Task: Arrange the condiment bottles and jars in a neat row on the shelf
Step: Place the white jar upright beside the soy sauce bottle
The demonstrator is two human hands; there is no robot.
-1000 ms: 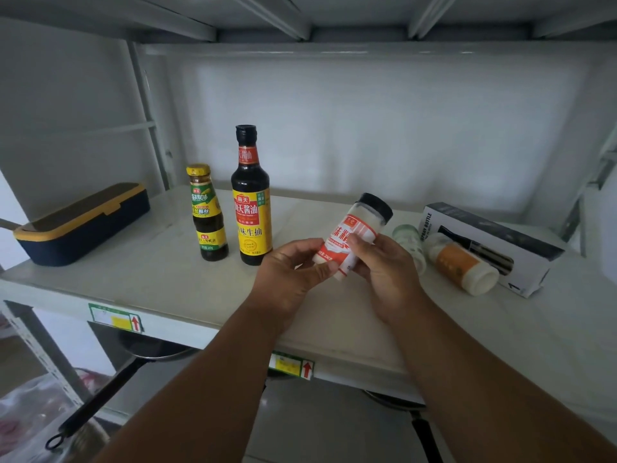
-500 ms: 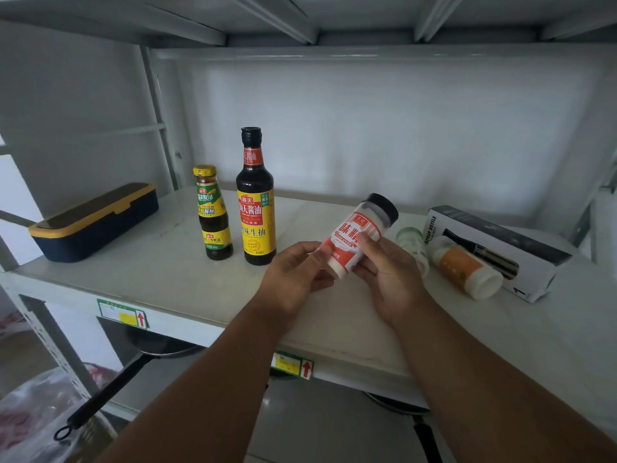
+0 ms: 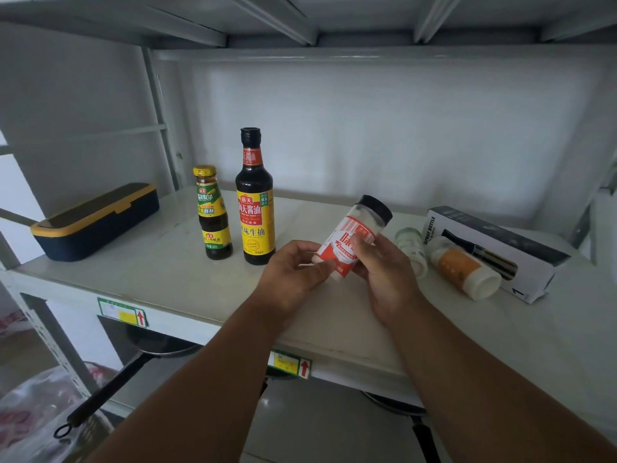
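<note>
The white metal shelf [image 3: 140, 279] fills most of what I see, its pale board running from the left upright to the far right, with two small green and yellow stickers on its front edge. At its left end lies a long navy box with a yellow rim [image 3: 95, 222], set at an angle. On the right, a grey and white spray bottle carton [image 3: 494, 243] lies flat on the board, also angled.

Left of centre the tall soy sauce bottle [image 3: 255, 208] stands upright, dark glass with a yellow label and a black cap. Just beside it on its left stands the shorter sauce bottle [image 3: 212, 215], with a yellow cap and a green and yellow label. The two are close together, and I cannot tell if they touch.

Between the hands is the seasoning jar [image 3: 354, 237], white contents, red and white label, black lid, tilted with the lid up and to the right, held above the board in front of the standing bottles. The right hand [image 3: 384, 279] wraps its fingers round the jar's lower body, thumb across the label. The left hand [image 3: 293, 279] pinches the jar's base with thumb and fingertips.

Beyond the right hand two small jars lie on their sides next to the carton: an orange-labelled jar [image 3: 462, 267] and a pale jar [image 3: 412, 247].

Under the shelf, a black pan with a long handle [image 3: 110, 389] shows.
</note>
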